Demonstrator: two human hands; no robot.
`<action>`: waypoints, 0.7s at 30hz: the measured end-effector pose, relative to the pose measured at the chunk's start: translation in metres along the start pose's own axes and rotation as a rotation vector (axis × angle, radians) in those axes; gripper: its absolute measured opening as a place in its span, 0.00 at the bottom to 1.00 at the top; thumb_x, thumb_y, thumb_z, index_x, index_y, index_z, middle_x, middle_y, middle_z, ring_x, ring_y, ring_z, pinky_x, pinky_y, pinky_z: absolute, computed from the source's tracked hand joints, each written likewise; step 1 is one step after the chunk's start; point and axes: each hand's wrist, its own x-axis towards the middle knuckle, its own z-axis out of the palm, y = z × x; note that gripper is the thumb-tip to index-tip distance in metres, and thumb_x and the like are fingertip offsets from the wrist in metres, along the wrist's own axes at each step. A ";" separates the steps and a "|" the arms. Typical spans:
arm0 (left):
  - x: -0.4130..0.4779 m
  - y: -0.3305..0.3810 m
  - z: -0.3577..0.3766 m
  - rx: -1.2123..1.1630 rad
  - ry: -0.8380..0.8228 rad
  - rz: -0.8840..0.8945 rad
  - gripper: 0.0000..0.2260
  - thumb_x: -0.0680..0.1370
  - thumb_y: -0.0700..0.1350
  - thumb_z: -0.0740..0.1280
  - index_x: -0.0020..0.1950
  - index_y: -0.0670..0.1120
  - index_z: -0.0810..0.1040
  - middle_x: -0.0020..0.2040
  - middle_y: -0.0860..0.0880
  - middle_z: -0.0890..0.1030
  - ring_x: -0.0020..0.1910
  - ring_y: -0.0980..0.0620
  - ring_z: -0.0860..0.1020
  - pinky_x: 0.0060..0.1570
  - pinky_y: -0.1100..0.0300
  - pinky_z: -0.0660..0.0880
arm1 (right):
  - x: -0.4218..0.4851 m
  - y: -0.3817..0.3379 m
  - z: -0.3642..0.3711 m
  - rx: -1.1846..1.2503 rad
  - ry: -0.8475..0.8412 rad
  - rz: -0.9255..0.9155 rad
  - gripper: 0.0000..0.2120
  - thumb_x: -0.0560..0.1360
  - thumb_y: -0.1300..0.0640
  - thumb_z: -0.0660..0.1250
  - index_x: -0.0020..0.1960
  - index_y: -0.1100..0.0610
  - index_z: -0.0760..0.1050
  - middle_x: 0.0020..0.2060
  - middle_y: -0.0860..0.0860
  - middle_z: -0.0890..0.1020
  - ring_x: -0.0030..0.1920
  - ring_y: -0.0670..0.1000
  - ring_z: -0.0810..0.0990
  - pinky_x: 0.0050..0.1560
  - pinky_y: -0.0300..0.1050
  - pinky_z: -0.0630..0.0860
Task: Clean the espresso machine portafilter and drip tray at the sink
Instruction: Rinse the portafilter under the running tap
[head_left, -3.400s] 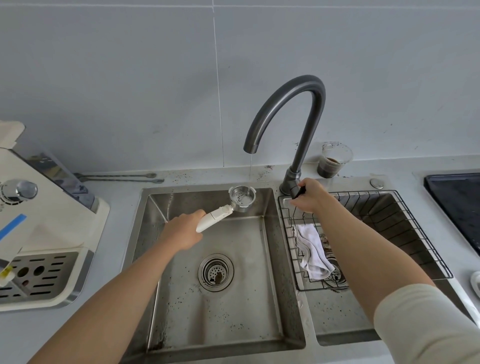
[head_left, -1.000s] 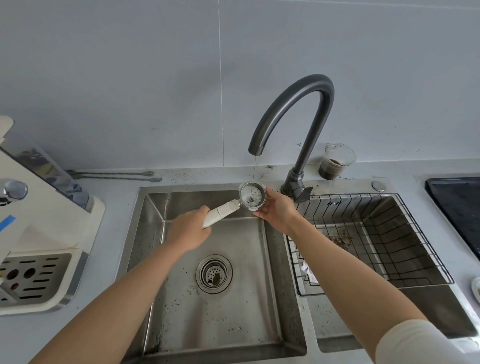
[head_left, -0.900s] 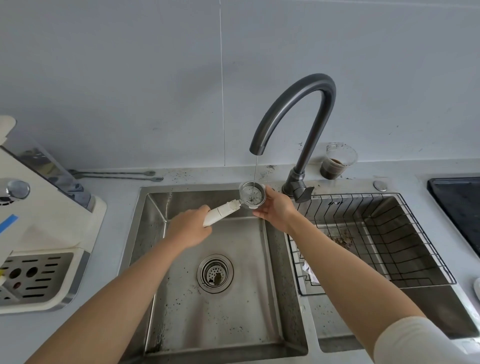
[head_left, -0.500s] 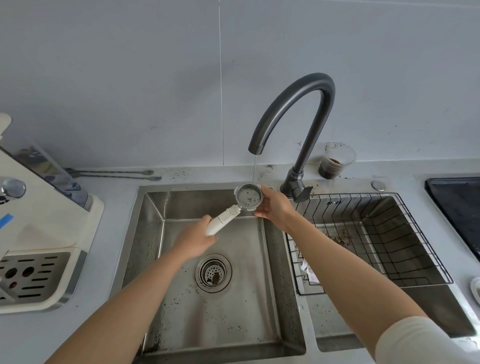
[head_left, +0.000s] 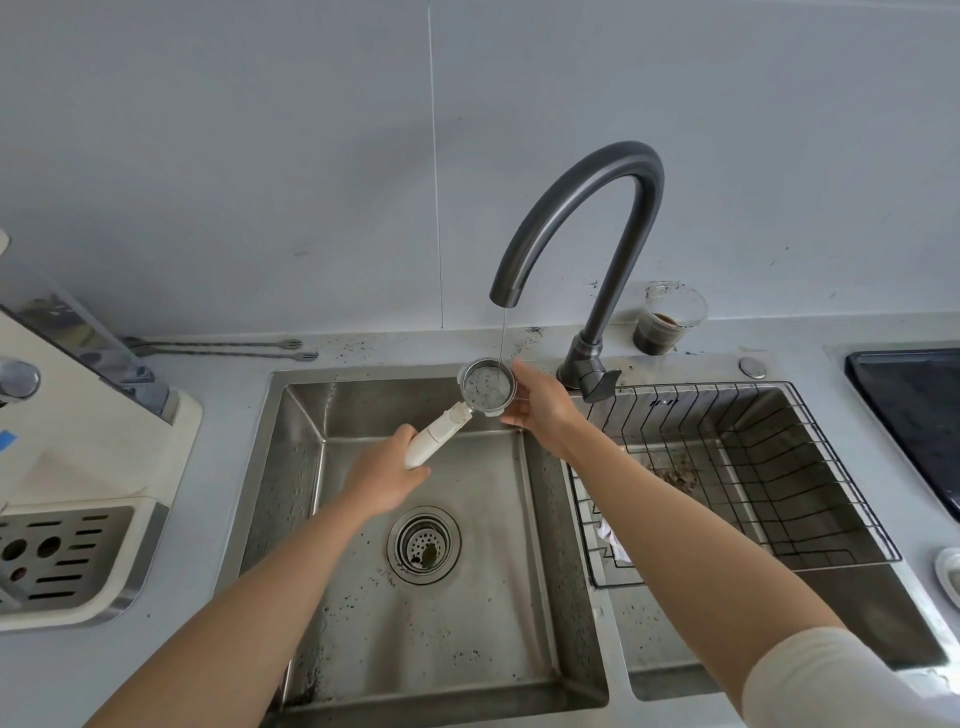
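Under the tap, portafilter rinse: left grip clasps handle, right grip cups basket (next: rub inside clean).

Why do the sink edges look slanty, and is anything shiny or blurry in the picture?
Head view: the wide-angle lens splays the sink rim outward; the light is soft and even, no hard shadows; a pale sheen runs along the faucet; the portafilter and thin water stream look sharp, not smeared.
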 end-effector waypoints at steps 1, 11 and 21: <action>-0.001 -0.001 0.000 -0.006 0.003 -0.001 0.10 0.76 0.45 0.65 0.49 0.46 0.65 0.42 0.47 0.74 0.38 0.47 0.73 0.35 0.57 0.68 | 0.000 0.001 -0.001 0.009 -0.017 -0.007 0.15 0.80 0.52 0.52 0.53 0.58 0.74 0.42 0.54 0.78 0.40 0.51 0.77 0.45 0.44 0.73; 0.004 0.011 -0.022 0.184 -0.076 0.063 0.13 0.75 0.46 0.67 0.48 0.47 0.62 0.45 0.48 0.74 0.40 0.47 0.73 0.38 0.59 0.67 | -0.002 0.005 -0.009 0.213 -0.053 -0.025 0.14 0.81 0.56 0.53 0.46 0.56 0.76 0.43 0.54 0.79 0.43 0.52 0.78 0.42 0.44 0.75; 0.007 0.001 -0.048 0.395 0.008 0.080 0.13 0.75 0.44 0.64 0.59 0.45 0.67 0.51 0.45 0.80 0.41 0.46 0.75 0.38 0.58 0.69 | 0.003 -0.003 -0.008 0.051 -0.098 0.005 0.15 0.82 0.60 0.49 0.56 0.61 0.73 0.43 0.54 0.79 0.42 0.51 0.77 0.49 0.43 0.74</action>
